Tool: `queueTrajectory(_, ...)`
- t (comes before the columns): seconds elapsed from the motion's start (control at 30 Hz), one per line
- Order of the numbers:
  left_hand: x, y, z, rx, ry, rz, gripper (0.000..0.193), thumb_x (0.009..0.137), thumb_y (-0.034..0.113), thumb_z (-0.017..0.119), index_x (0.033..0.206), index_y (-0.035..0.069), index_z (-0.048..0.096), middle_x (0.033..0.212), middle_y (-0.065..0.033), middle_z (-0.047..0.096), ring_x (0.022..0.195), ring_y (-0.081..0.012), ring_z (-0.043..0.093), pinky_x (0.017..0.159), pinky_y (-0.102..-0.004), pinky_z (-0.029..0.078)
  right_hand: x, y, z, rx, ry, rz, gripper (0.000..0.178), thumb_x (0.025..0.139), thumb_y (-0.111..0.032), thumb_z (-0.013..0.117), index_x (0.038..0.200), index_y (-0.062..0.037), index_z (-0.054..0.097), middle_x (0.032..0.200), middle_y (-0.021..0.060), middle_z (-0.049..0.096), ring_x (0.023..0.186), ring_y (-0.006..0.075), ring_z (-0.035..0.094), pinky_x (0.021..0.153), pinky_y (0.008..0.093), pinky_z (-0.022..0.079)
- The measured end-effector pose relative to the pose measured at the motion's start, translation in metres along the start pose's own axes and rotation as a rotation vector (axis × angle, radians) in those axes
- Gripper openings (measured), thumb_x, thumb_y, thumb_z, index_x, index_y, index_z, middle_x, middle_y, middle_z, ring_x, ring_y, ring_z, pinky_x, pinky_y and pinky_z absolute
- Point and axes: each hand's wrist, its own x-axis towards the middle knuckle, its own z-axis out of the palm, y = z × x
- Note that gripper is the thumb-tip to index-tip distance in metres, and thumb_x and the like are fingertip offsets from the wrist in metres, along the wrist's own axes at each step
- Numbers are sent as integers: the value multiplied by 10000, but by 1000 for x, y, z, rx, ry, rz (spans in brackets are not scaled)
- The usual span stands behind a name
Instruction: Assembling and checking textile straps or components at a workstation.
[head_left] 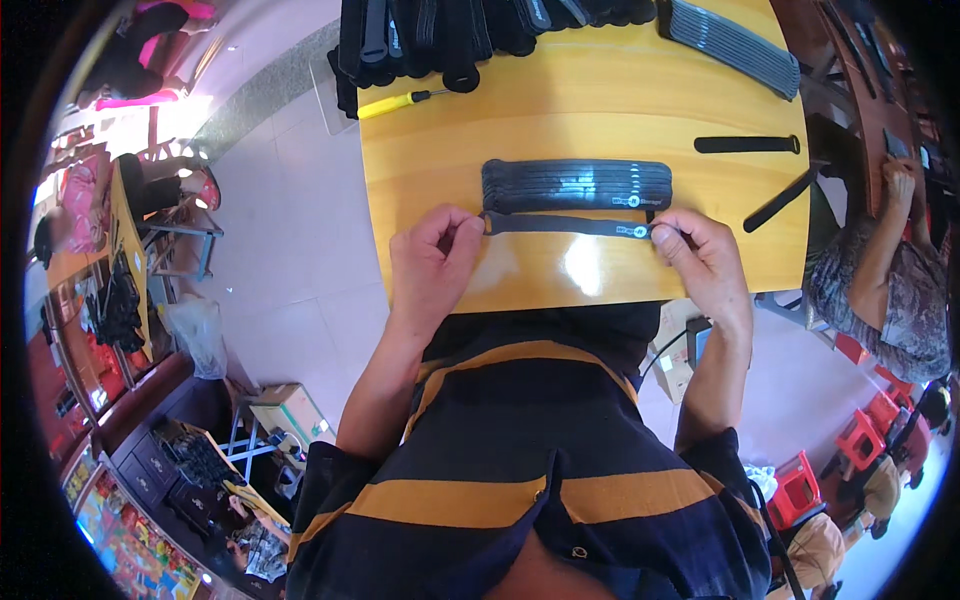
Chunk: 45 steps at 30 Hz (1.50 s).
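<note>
A dark grey strap (pixel 565 226) with a pale printed mark near its right end is stretched flat between my hands, just above the yellow table's near edge. My left hand (pixel 436 258) pinches the strap's left end between thumb and fingers. At the other end, my right hand (pixel 704 262) grips the strap's tip. Directly beyond it lies a neat row of similar straps (pixel 577 186), overlapped side by side with their printed ends at the right.
A heap of black straps (pixel 425 40) covers the table's (pixel 600 100) far left, with a yellow-handled screwdriver (pixel 400 103) beside it. Another strap stack (pixel 730 47) lies far right. Two loose straps (pixel 745 145) rest at the right edge. A person (pixel 885 270) sits at the right.
</note>
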Motion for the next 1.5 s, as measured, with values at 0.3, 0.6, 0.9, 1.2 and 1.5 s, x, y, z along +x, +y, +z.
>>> queueTrajectory(0.3, 9, 7, 5, 83, 45, 35, 130, 952, 95, 716, 859, 7, 695, 621, 27, 584, 584, -25, 495, 533, -232, 402, 13, 5, 0, 100, 153, 111, 183, 995, -161, 709, 932, 8, 681, 711, -50, 528, 668, 51, 437, 593, 238, 378)
queueTrajectory(0.6, 13, 9, 7, 175, 51, 85, 112, 931, 94, 725, 857, 13, 700, 596, -32, 586, 540, -73, 528, 524, -264, 430, 17, 3, 0, 41, 168, 138, 163, 977, -133, 723, 903, 7, 684, 700, -54, 533, 654, 47, 440, 586, 234, 378)
queueTrajectory(0.9, 18, 11, 8, 219, 27, 83, 109, 926, 89, 721, 852, 13, 696, 592, -45, 590, 527, -84, 535, 517, -272, 431, 18, 5, 0, 35, 194, 129, 163, 970, -128, 728, 893, 10, 686, 689, -50, 548, 640, 46, 450, 580, 232, 382)
queueTrajectory(1.2, 19, 9, 10, 247, 30, 82, 108, 923, 76, 716, 842, 11, 689, 598, -49, 594, 539, -87, 543, 527, -273, 444, 19, 5, 4, 18, 228, 138, 159, 965, -128, 734, 886, 4, 695, 664, -50, 547, 617, 33, 444, 556, 224, 370)
queueTrajectory(1.5, 21, 9, 13, 258, 44, 80, 124, 914, 72, 719, 819, 15, 663, 579, -46, 565, 524, -84, 521, 521, -273, 439, 20, 5, 5, 18, 234, 140, 149, 962, -117, 731, 871, -4, 697, 646, -53, 545, 601, 29, 444, 543, 227, 370)
